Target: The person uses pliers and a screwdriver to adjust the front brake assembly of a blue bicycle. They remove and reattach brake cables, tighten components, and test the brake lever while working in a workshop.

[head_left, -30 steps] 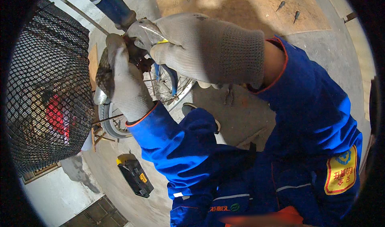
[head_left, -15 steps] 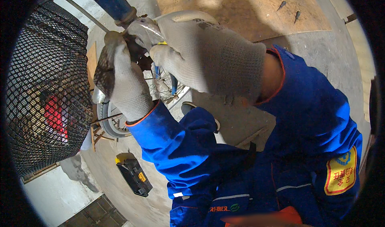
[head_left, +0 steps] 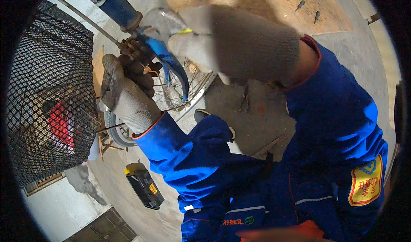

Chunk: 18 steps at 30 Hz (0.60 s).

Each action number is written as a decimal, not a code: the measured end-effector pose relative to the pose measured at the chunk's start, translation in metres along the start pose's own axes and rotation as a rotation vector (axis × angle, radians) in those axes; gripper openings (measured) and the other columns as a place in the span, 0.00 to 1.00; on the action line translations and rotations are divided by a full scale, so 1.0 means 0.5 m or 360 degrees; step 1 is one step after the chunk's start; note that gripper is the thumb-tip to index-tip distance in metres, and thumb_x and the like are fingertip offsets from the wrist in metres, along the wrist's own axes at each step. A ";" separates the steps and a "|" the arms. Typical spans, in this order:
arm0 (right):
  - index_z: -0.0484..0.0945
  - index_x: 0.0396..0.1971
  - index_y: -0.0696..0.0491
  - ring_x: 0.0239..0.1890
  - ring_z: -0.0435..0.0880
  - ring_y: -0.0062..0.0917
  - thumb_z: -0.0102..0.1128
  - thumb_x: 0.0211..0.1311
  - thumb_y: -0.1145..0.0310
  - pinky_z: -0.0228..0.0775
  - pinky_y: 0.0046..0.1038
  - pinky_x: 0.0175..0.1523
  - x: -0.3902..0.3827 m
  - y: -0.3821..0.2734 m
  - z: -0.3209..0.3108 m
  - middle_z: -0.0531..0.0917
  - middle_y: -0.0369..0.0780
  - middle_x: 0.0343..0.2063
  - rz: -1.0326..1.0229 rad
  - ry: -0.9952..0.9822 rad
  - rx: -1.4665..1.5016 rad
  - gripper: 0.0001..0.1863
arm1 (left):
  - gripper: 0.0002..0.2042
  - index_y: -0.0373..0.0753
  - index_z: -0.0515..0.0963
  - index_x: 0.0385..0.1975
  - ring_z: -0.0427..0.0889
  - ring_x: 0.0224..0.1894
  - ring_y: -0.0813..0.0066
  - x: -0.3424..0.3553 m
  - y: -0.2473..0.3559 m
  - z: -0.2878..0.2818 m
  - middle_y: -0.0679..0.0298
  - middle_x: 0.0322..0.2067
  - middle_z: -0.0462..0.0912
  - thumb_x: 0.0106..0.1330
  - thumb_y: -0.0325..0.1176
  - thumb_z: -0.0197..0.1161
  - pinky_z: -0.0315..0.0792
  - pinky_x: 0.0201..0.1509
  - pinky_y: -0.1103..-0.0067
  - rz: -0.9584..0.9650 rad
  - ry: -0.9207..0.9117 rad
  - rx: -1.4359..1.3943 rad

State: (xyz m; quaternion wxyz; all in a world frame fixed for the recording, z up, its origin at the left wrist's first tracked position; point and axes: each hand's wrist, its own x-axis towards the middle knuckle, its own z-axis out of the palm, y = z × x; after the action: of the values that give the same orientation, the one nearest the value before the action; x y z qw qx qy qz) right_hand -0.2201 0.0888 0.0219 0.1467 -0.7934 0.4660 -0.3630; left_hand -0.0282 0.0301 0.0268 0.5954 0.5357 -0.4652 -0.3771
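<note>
My right hand, in a pale knit glove, is closed beside the blue tube of a bicycle. A blurred grey, shiny shape and a small yellow piece show at its fingers; what it holds I cannot make out. Below the tube's collar, my gloved left hand has its palm up, the thumb apart from loosely bent, dark-stained fingers. A small tan piece shows by those fingertips. Just above them are rusty brown parts. The blue fork and spoked wheel lie beyond the left hand.
A black mesh basket fills the left side. Pliers lie on the floor under my right arm. Two screwdrivers rest on a brown board at the far right. A black toolbox stands at the lower left.
My left hand has come down off the rusty parts under the tube, uncovering them and the blue fork. My right hand has shifted right. The tube sits slightly lower and farther left in the picture.
</note>
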 end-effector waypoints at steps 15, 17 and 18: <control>0.80 0.41 0.58 0.15 0.78 0.23 0.58 0.70 0.62 0.72 0.26 0.22 -0.019 0.017 -0.062 0.78 0.42 0.21 0.0543 0.0012 0.0591 0.14 | 0.17 0.30 0.81 0.33 0.65 0.13 0.82 -0.022 -0.043 -0.121 0.59 0.22 0.80 0.67 0.39 0.53 0.50 0.16 0.85 0.0683 0.0084 0.0240; 0.80 0.40 0.59 0.14 0.78 0.23 0.58 0.70 0.61 0.72 0.27 0.21 -0.022 0.013 -0.068 0.78 0.42 0.20 0.0543 0.0037 0.0573 0.14 | 0.19 0.31 0.78 0.23 0.64 0.13 0.80 -0.046 -0.044 -0.131 0.58 0.18 0.76 0.67 0.42 0.53 0.51 0.15 0.84 0.0989 0.0153 0.0279; 0.80 0.39 0.59 0.14 0.78 0.24 0.58 0.70 0.61 0.72 0.27 0.21 -0.024 0.015 -0.071 0.78 0.42 0.20 0.0541 0.0045 0.0570 0.14 | 0.22 0.35 0.72 0.17 0.63 0.13 0.79 -0.058 -0.044 -0.135 0.59 0.15 0.73 0.69 0.45 0.53 0.52 0.16 0.84 0.0958 0.0107 0.0170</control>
State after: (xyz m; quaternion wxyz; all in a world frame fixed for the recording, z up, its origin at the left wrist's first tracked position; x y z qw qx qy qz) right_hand -0.2536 0.0988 0.0370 0.3374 -0.6597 0.5232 -0.4211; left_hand 0.0293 0.0739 0.0013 0.6664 0.4165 -0.6022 -0.1408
